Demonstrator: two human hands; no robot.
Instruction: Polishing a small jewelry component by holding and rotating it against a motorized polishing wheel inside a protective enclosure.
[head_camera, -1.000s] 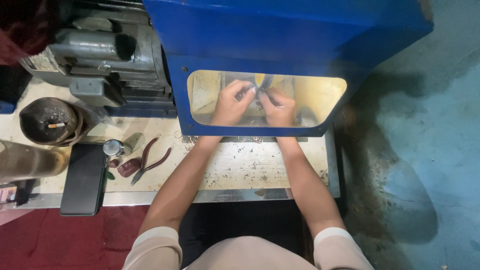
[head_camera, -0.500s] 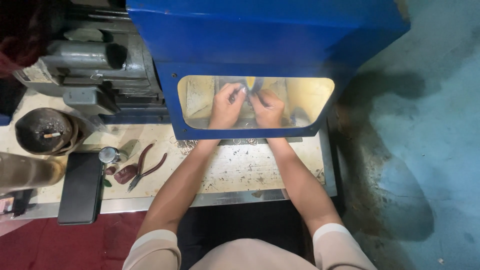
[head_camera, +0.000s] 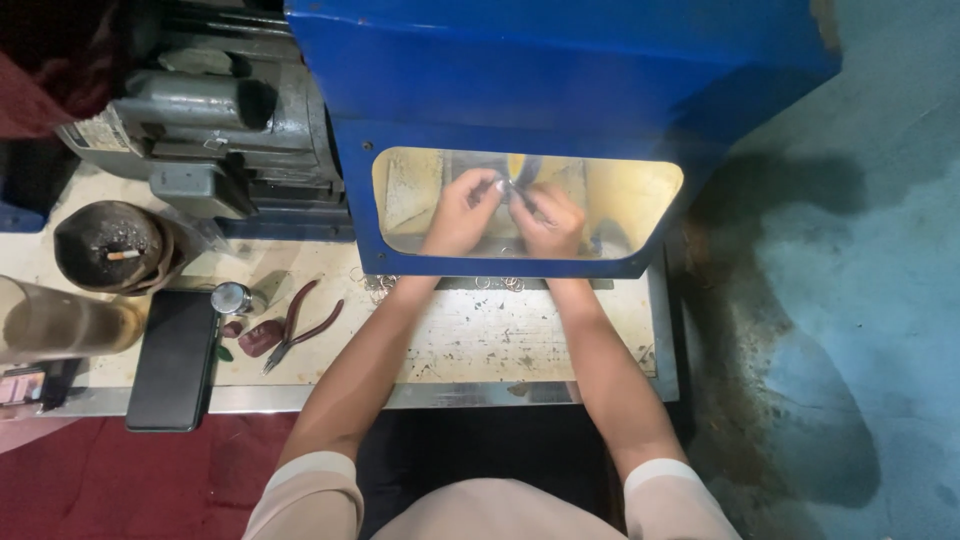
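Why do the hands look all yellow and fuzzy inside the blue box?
In the head view, the left hand and right hand sit behind the blue hood's clear window, lit by warm light inside, so they look yellowish and hazy; the small piece between them is too blurred to name; the pliers outside look sharp.
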